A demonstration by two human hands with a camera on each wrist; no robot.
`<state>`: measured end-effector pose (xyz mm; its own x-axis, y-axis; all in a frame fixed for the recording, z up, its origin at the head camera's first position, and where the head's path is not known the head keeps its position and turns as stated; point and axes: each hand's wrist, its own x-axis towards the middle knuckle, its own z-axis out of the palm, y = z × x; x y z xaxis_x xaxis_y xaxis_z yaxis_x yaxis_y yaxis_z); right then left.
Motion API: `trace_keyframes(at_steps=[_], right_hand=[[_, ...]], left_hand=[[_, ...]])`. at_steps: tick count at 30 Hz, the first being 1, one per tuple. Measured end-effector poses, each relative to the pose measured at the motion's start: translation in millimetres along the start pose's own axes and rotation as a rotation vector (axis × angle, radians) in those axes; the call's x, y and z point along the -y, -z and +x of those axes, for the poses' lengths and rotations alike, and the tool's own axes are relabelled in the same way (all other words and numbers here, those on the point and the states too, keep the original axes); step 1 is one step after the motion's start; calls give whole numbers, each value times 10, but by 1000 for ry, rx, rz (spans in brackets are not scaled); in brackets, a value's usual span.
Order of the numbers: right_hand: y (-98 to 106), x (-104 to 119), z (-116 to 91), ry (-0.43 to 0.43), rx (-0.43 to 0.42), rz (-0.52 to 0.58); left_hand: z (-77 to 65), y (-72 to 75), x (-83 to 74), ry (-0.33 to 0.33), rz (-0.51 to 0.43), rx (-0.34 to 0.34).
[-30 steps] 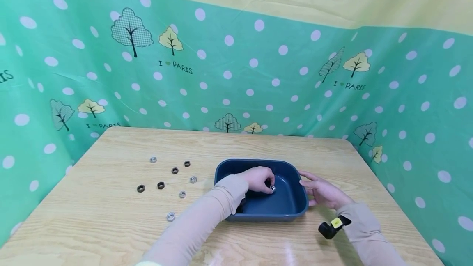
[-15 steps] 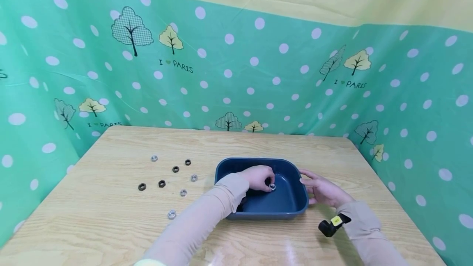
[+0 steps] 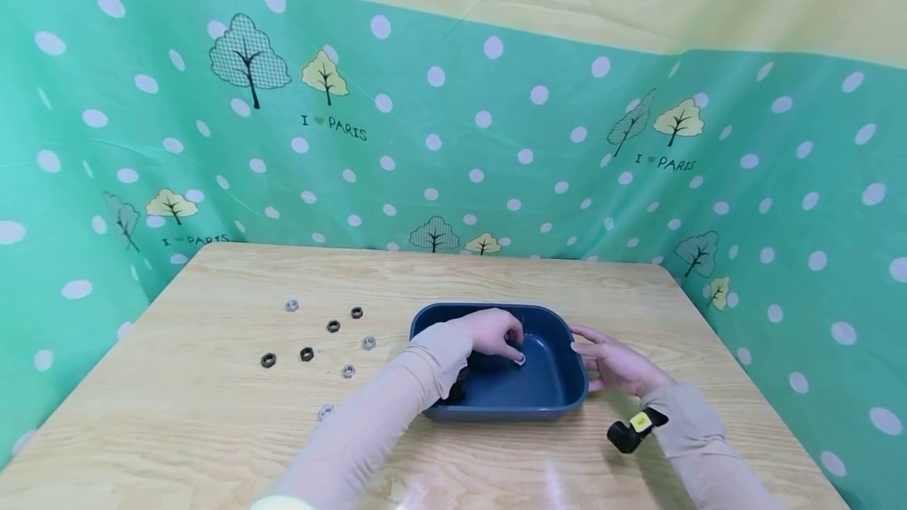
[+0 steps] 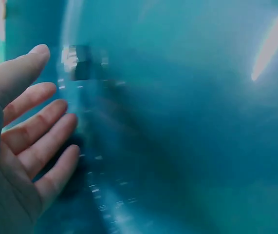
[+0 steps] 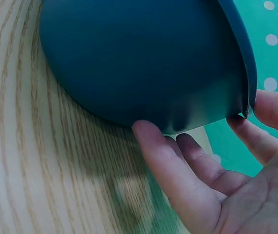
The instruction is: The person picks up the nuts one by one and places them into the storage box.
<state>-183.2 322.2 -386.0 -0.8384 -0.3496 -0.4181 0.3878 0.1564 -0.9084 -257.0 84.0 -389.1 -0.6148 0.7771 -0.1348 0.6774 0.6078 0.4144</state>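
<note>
My left hand (image 3: pixel 492 333) reaches down into a dark blue plastic bin (image 3: pixel 496 414). In the left wrist view the fingers of that hand (image 4: pixel 36 131) are spread, with a silvery hex nut (image 4: pixel 75 62) apart from them and blurred against the bin. From the head view, the nut (image 3: pixel 520 360) looks close to the thumb tip. At the bin's right end, my right hand (image 3: pixel 616 364) holds the rim. Its thumb (image 5: pixel 275 109) lies over the edge and its other fingers (image 5: pixel 173 170) touch or lie near the outer wall.
Left of the bin, several loose nuts lie on the wooden table (image 3: pixel 177 384), among them a black nut (image 3: pixel 268 360) and a silver nut (image 3: pixel 292 305). The left sleeve (image 3: pixel 383 408) partly covers another silver nut (image 3: pixel 325 412). A polka-dot curtain (image 3: pixel 397 179) hangs behind.
The left thumb and fingers have parted from their earlier grip around the nut, which now sits slightly lower. The left forearm has shifted a little left. The right hand stays at the rim.
</note>
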Motion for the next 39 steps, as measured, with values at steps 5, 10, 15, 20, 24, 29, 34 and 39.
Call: trace_keyframes(at_steps=[5, 10, 15, 20, 24, 29, 34, 39], right_hand=[[1, 9, 7, -6, -7, 4], [-6, 16, 10, -17, -14, -4], [-12, 22, 11, -26, -28, -17], [-17, 21, 7, -18, -32, -33], [-10, 18, 2, -5, -22, -29], [11, 10, 1, 4, 0, -14], [25, 11, -5, 7, 6, -14], [12, 11, 1, 10, 15, -13]], left_hand=[[-82, 170, -53, 4, -56, 3], [-147, 281, -81, -16, -116, -15], [-223, 421, -145, -25, -190, -37], [-333, 546, -180, -42, -224, -99], [-458, 622, -189, -60, -252, -132], [-631, 630, -146, -71, -261, -167], [-801, 587, -99, -74, -259, -204], [-1042, 566, -58, -48, -219, -241]])
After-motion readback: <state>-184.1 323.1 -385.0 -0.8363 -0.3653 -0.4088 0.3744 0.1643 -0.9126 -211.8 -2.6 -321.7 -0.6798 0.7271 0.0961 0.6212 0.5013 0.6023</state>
